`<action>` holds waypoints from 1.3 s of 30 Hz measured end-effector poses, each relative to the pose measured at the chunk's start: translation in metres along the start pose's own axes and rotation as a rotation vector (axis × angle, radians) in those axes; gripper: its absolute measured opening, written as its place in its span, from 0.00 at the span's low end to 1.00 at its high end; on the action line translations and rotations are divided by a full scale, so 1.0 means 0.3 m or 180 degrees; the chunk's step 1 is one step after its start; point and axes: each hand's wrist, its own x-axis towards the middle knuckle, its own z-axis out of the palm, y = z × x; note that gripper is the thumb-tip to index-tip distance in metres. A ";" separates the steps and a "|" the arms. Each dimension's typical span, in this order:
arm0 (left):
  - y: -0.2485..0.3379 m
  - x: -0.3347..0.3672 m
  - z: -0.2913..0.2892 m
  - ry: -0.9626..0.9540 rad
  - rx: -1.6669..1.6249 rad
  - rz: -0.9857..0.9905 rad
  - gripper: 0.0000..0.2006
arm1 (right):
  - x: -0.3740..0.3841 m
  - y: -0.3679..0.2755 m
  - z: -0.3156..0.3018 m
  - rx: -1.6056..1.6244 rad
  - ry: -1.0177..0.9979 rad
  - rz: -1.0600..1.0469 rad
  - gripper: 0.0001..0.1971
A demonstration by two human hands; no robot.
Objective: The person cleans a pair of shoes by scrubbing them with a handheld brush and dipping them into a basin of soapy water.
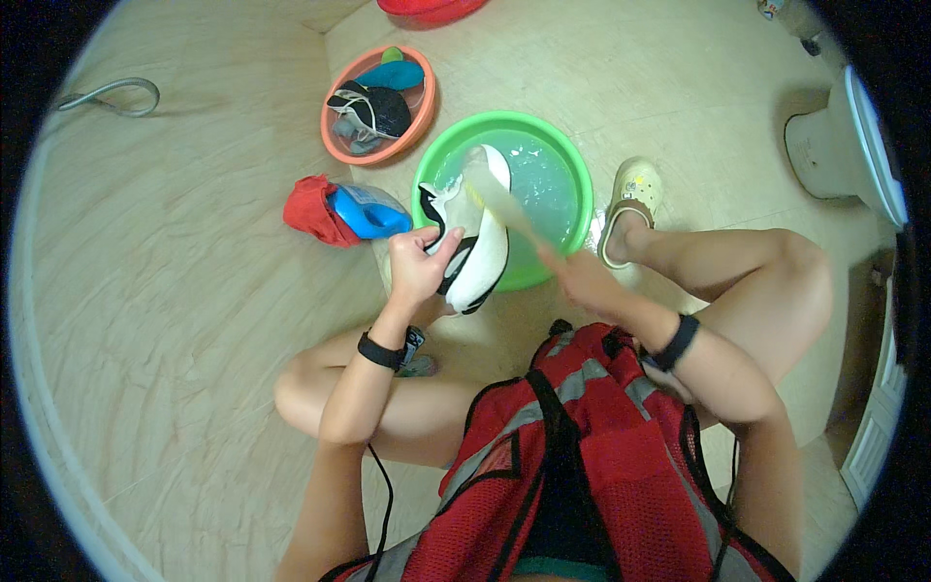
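A white shoe with black trim (482, 267) is gripped in my left hand (419, 270), its far end over the near left part of a green basin (583, 184) of cloudy bluish water. My right hand (588, 283) is closed around the handle of a scrubbing brush (501, 206). The brush head lies against the shoe's upper part, and motion smears it. Whitish patches, perhaps suds, show on the water.
Beyond on the left, an orange basin (427, 118) holds a dark shoe (383, 112) and a blue insole (391, 76). A blue bottle (369, 211) and red cloth (315, 213) lie nearer. My clog (635, 186) is right of the green basin; a toilet (824, 150) stands farther right.
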 end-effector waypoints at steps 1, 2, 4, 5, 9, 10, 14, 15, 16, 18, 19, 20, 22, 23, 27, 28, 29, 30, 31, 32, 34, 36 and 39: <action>0.011 0.009 0.009 0.0039 -0.0073 0.0034 0.22 | 0.106 0.065 -0.022 -0.0269 0.0146 -0.0323 0.37; 0.008 0.010 0.017 0.0089 -0.0117 0.0038 0.22 | 0.177 0.107 -0.035 -0.0530 0.0250 -0.0657 0.37; -0.011 0.022 0.021 0.0258 -0.0167 0.0060 0.24 | 0.232 0.008 -0.065 0.0253 0.0308 0.0218 0.38; -0.025 0.016 0.017 0.0223 -0.0158 0.0017 0.23 | 0.238 -0.042 -0.077 0.0639 0.0324 0.0646 0.38; -0.019 0.012 -0.002 0.0258 -0.0618 -0.0243 0.23 | 0.036 -0.061 0.016 0.1338 0.0082 0.0908 0.32; -0.026 0.013 0.006 0.0195 -0.0598 -0.0257 0.23 | -0.024 -0.066 0.020 0.1231 -0.0008 0.0925 0.32; -0.009 0.010 0.025 0.0110 0.0055 0.0372 0.22 | 0.027 -0.076 0.014 0.0837 0.0146 0.0525 0.32; 0.001 0.008 0.027 0.0010 0.0295 0.0669 0.21 | 0.067 -0.083 0.006 0.0794 0.0200 0.0547 0.33; 0.017 0.009 0.029 -0.0061 0.0549 0.0983 0.21 | 0.140 -0.099 -0.032 0.0811 0.0175 0.0731 0.33; 0.011 0.000 0.015 0.0037 0.0553 0.0757 0.19 | 0.167 -0.108 -0.046 0.0822 0.0078 0.0846 0.33; 0.012 0.004 0.007 0.0042 0.0681 0.0864 0.19 | 0.147 -0.095 -0.045 0.0816 0.0049 0.0799 0.33; 0.015 0.002 -0.004 0.0038 0.0821 0.0950 0.19 | 0.119 -0.090 -0.031 0.0815 -0.0003 0.0760 0.34; -0.002 -0.009 -0.012 0.0152 0.0848 0.0824 0.19 | -0.018 -0.097 0.022 0.0690 -0.0344 0.0286 0.33; -0.005 -0.013 -0.009 0.0182 0.0823 0.0753 0.19 | -0.042 -0.112 0.018 0.0652 -0.0365 0.0164 0.33; 0.002 -0.010 0.011 -0.0011 0.1012 0.1275 0.19 | 0.089 -0.116 -0.006 0.0624 0.0127 0.0471 0.33; 0.008 -0.007 0.012 -0.0050 0.1044 0.1414 0.19 | 0.164 -0.109 -0.050 0.0664 0.0161 0.0574 0.33; 0.015 -0.009 0.010 -0.0084 0.1092 0.1540 0.19 | 0.217 -0.125 -0.088 0.0704 0.0177 0.0671 0.36; 0.026 -0.008 0.007 -0.0119 0.1137 0.1670 0.19 | 0.242 -0.128 -0.106 0.0746 0.0197 0.0768 0.41; 0.042 -0.004 0.010 -0.0139 0.1109 0.1656 0.19 | 0.230 -0.107 -0.100 0.0610 0.0153 0.0720 0.42; 0.026 -0.015 -0.002 -0.0157 0.1215 0.1657 0.18 | 0.188 -0.102 -0.045 0.0485 0.0049 0.0661 0.42; 0.007 -0.023 0.000 -0.0174 0.1348 0.1696 0.18 | 0.087 -0.052 0.050 0.0312 -0.0050 0.0515 0.43; -0.017 -0.039 0.008 -0.0195 0.1383 0.1793 0.18 | 0.040 -0.043 0.079 0.0155 -0.0116 0.0487 0.42; -0.004 -0.041 0.014 -0.0395 0.1596 0.1878 0.16 | 0.140 -0.041 -0.059 0.0043 0.0024 0.0791 0.41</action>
